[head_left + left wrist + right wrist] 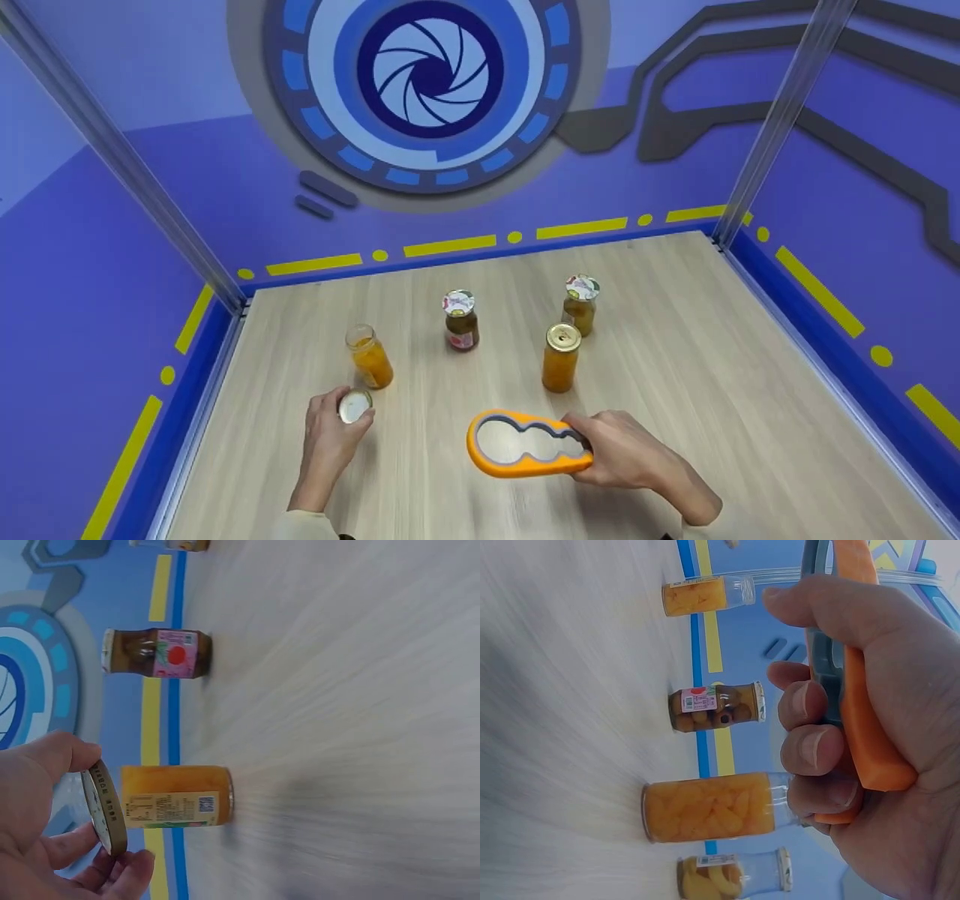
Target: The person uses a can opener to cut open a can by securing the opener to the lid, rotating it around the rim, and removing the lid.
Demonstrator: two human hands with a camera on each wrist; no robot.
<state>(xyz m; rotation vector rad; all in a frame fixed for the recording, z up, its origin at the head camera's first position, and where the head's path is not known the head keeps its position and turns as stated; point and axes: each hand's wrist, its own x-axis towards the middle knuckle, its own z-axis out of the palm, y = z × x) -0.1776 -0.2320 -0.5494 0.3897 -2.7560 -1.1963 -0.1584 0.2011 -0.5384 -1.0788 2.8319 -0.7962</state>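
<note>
My left hand (332, 435) pinches a round metal jar lid (355, 406) between thumb and fingers, its pale inner face showing in the head view. Just beyond it stands an uncovered glass jar (373, 363) of orange fruit pieces. In the left wrist view the gold rim of the lid (109, 808) overlaps that jar (176, 796). My right hand (622, 450) grips the narrow end of an orange and grey jar opener (517, 471) with scalloped openings, held over the front of the table. Behind the opener is a gold-lidded jar (559, 367) of orange fruit.
A dark-fruit jar (462, 330) with a patterned lid stands at the middle of the wooden table (420, 465). Another patterned-lid jar (580, 311) with yellowish fruit is behind the gold-lidded one. Blue printed panels (187, 195) wall in the back and sides.
</note>
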